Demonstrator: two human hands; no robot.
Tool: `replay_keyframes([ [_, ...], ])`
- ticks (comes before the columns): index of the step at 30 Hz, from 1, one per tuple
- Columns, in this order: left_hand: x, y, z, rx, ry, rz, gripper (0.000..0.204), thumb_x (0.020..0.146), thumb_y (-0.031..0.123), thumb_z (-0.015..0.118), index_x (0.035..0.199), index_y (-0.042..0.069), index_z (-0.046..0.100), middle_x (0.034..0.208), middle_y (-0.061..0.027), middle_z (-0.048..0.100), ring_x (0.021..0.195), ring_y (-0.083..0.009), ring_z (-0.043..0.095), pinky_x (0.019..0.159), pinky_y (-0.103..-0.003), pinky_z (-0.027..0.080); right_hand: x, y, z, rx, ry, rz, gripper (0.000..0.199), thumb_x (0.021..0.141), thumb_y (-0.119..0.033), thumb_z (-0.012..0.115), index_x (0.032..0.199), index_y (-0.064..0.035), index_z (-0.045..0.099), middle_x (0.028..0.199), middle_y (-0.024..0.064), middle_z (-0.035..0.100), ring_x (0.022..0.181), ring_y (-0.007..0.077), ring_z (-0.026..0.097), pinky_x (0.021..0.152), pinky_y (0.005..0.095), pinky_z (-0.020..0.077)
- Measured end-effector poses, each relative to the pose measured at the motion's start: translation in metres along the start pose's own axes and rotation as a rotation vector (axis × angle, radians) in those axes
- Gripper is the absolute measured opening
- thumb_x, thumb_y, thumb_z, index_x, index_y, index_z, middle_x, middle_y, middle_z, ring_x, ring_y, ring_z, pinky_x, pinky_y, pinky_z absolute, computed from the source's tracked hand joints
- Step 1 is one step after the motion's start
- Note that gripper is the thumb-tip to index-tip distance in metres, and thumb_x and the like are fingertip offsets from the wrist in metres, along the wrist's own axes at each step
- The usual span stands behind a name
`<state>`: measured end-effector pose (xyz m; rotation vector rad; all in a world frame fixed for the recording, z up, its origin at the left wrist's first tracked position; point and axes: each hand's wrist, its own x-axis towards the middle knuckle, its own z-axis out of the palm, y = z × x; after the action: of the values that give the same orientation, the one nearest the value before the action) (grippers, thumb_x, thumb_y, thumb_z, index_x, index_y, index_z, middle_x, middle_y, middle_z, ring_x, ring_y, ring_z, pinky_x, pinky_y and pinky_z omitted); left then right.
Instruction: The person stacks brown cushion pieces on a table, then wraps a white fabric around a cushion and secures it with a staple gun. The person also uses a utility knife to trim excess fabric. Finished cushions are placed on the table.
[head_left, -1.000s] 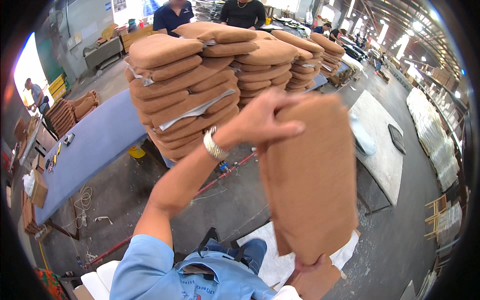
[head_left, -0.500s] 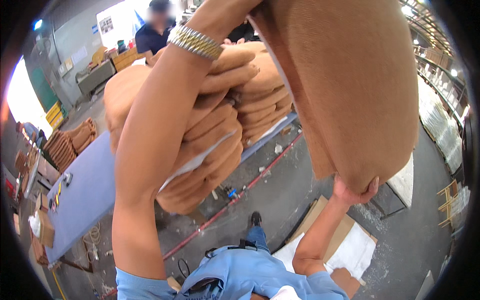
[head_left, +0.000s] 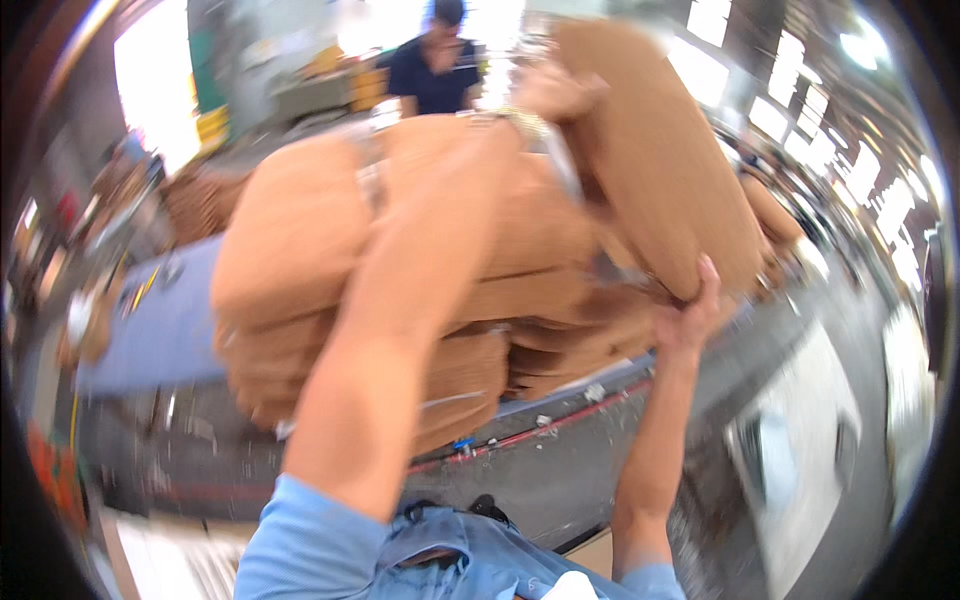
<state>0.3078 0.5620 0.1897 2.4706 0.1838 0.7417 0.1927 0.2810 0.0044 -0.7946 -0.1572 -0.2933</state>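
Swung out from close at upper right since half a second ago: long, rounded tan-brown fabric cushion (head_left: 670,160), now tilted, upper right of centre, by tall tan-brown fabric cushion stack (head_left: 290,235); contact unclear. Left hand (head_left: 562,92) holds its upper left edge, fingertips blurred; right hand (head_left: 686,320) has fingers around its lower end. Best, probably: support both ends, level gradually, avoid snagging the stack.

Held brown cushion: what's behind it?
Behind the held cushion, stacked brown cushions show past its left edge and blurred brown shapes past its right. Anything directly behind its broad face is covered.
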Motion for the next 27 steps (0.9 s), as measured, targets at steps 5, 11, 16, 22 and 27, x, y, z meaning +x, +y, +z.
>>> replay_keyframes([
  [5, -0.025, -0.046, 0.011, 0.128, -0.205, 0.049, 0.069, 0.082, 0.052, 0.077, 0.135, 0.009, 0.067, 0.145, -0.0175, 0.060, 0.143, -0.0389, 0.047, 0.116, -0.059, 0.036, 0.023, 0.027, -0.002, -0.173, -0.133, 0.300, 0.060, 0.094, -0.050, 0.068, 0.143, -0.0179, 0.053, 0.137, 0.0058, 0.063, 0.123, 0.0255, 0.059, 0.092, 0.0485, 0.0456],
  [11, -0.042, -0.043, -0.016, -0.187, 0.111, 0.204, 0.054, 0.080, 0.043, 0.072, 0.113, 0.000, 0.073, 0.121, -0.0245, 0.070, 0.122, -0.0398, 0.062, 0.106, -0.046, 0.049, -0.005, 0.026, -0.004, -0.125, -0.105, 0.195, 0.067, 0.097, -0.043, 0.068, 0.152, -0.0134, 0.042, 0.147, 0.0110, 0.052, 0.126, 0.0298, 0.055, 0.102, 0.0503, 0.0451],
  [16, -0.108, 0.015, -0.045, -0.494, 0.443, 0.573, 0.052, 0.081, 0.036, 0.073, 0.121, 0.002, 0.071, 0.123, -0.0243, 0.067, 0.118, -0.0385, 0.062, 0.107, -0.044, 0.047, -0.116, 0.030, -0.038, -0.363, -0.229, 0.020, 0.065, 0.101, -0.038, 0.062, 0.154, -0.0098, 0.039, 0.138, 0.0156, 0.055, 0.118, 0.0277, 0.059, 0.102, 0.0414, 0.0475],
  [22, -0.318, 0.015, -0.045, -0.980, 0.095, 0.991, 0.050, 0.082, 0.033, 0.073, 0.123, 0.004, 0.070, 0.111, -0.0198, 0.071, 0.110, -0.0369, 0.066, 0.096, -0.046, 0.053, -0.392, 0.115, -0.236, -0.494, 0.460, 0.280, 0.051, 0.101, -0.033, 0.061, 0.140, -0.0032, 0.050, 0.119, 0.0184, 0.066, 0.094, 0.0246, 0.067, 0.085, 0.0398, 0.0566],
  [27, -0.452, -0.119, 0.036, -0.964, -0.895, 0.612, 0.054, 0.094, 0.021, 0.072, 0.145, 0.009, 0.058, 0.130, -0.0150, 0.069, 0.120, -0.0212, 0.065, 0.091, -0.035, 0.056, -0.678, 0.168, -0.225, -0.464, 0.945, 0.710, 0.031, 0.102, -0.027, 0.061, 0.123, -0.0042, 0.062, 0.106, 0.0152, 0.070, 0.083, 0.0201, 0.070, 0.071, 0.0351, 0.0600],
])
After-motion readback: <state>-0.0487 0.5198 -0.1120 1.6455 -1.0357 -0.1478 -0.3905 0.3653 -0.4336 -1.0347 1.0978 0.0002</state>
